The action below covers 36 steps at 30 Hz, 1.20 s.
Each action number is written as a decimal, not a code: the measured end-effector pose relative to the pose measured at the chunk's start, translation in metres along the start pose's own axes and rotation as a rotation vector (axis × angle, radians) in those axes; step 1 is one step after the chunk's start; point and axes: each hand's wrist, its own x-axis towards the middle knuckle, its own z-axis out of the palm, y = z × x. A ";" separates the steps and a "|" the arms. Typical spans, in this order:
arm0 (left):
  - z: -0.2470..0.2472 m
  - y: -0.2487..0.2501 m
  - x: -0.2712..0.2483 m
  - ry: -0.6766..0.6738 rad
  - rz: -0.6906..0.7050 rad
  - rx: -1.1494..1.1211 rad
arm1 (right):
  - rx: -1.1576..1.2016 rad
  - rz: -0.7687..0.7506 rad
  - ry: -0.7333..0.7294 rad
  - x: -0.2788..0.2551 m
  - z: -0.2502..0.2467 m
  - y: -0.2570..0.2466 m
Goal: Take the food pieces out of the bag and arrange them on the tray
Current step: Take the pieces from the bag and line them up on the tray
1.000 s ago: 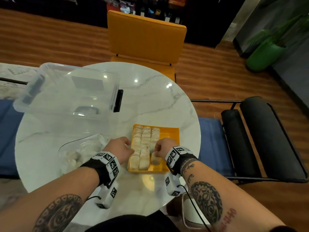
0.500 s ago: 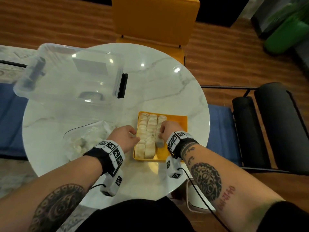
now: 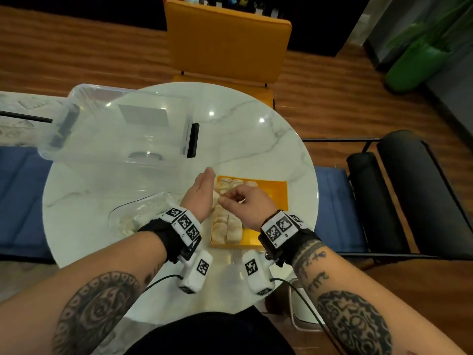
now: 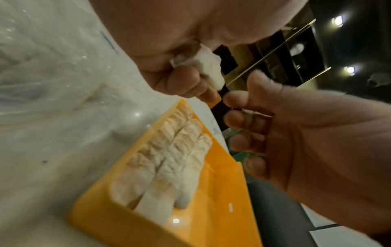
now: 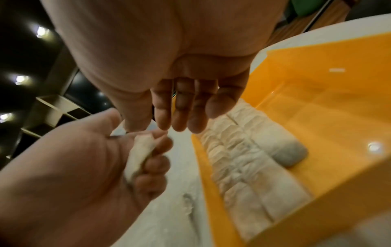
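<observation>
A yellow tray (image 3: 276, 190) sits on the round marble table (image 3: 256, 139) and holds rows of pale food pieces (image 3: 226, 226) along its left side. The same rows (image 4: 169, 158) (image 5: 243, 158) fill the tray (image 4: 222, 200) (image 5: 317, 108) in both wrist views. My left hand (image 3: 202, 193) (image 4: 180, 80) is raised over the tray's left edge. Its fingers curl round one pale food piece (image 4: 208, 66) (image 5: 139, 153). My right hand (image 3: 245, 203) (image 5: 180, 108) hangs just beside it, fingers loosely bent, tips close to the piece and holding nothing. The clear bag (image 3: 138, 213) lies left of the tray with more pieces inside.
A large clear plastic bin (image 3: 122, 129) stands at the table's back left. An orange chair (image 3: 227, 42) is behind the table, a black padded bench (image 3: 409, 196) to the right, and a green pot (image 3: 414, 65) at the far right. The tray's right half is bare.
Both hands have lifted off the rows in the tray and come together above its left edge. The left hand now holds a piece up.
</observation>
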 end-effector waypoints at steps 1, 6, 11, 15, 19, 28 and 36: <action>0.002 0.005 -0.001 -0.024 0.007 -0.064 | 0.030 -0.007 0.016 -0.003 0.004 -0.004; 0.001 0.028 -0.010 -0.076 0.045 -0.331 | 0.112 -0.021 0.160 -0.006 0.006 -0.019; -0.012 0.039 -0.021 -0.188 0.149 -0.262 | 0.247 -0.033 0.273 -0.010 -0.015 -0.030; -0.016 0.037 -0.029 -0.208 0.263 -0.264 | 0.367 -0.008 0.363 -0.014 -0.030 -0.036; -0.013 0.030 -0.027 -0.106 0.358 -0.013 | 0.428 0.019 0.376 -0.017 -0.030 -0.038; -0.014 0.024 -0.018 -0.109 0.378 0.111 | 0.436 0.030 0.259 -0.010 -0.034 -0.026; -0.008 0.010 -0.011 -0.239 0.309 0.286 | 0.186 -0.067 0.272 0.000 -0.041 -0.013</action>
